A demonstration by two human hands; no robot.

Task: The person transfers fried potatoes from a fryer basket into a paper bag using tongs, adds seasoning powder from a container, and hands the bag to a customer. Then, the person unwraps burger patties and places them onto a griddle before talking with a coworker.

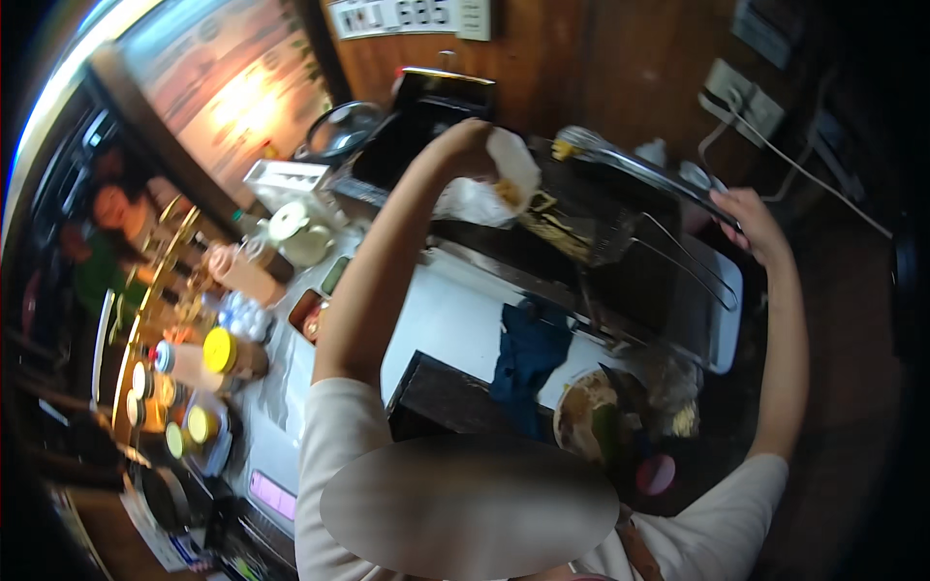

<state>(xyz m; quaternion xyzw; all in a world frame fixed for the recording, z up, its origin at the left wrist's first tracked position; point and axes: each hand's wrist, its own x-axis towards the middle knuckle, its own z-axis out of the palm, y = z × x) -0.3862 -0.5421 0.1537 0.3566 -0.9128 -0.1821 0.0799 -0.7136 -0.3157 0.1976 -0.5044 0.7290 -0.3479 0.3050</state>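
My left hand reaches to the far side of the counter and grips a white paper-like container. Some golden fried food lies inside it. Out to the right, my right hand is closed round the handle end of long metal tongs. The tongs point left, and yellow food shows at their tip, apart from the container. Pale fries lie below the container, beside a dark fryer basket with a wire handle. The fingers of my left hand are partly hidden.
A metal tray stands right of the basket. A blue cloth hangs over the counter's near part, left of a round board. Sauce bottles and yellow-lidded jars crowd the left. A white cord runs from the wall socket.
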